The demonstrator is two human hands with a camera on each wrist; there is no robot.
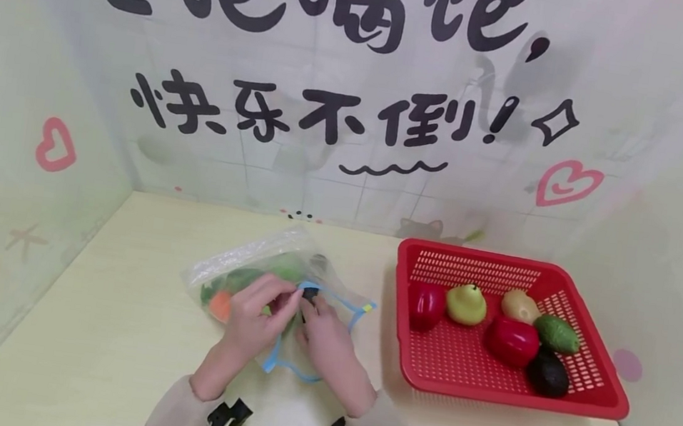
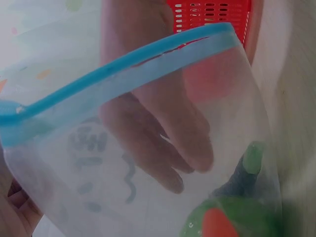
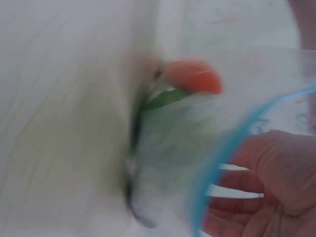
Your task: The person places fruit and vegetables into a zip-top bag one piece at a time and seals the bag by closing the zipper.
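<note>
Fingers of the left hand (image 1: 260,314) pinched the clear bag's (image 1: 231,263) blue rim (image 2: 118,66), and inside reached the right hand (image 1: 328,337), fingers loosely straight, near a green vegetable (image 2: 254,212)!

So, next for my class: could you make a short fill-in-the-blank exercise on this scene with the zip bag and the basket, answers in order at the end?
1. In the head view, the red basket stands to the ____ of the zip bag.
2. The left hand pinches the bag at its rim, which is coloured ____.
3. The yellow-green fruit with a stem, inside the basket, is a ____.
4. The hand nearer the basket is the person's ____ hand.

Missing words: right; blue; pear; right.
</note>
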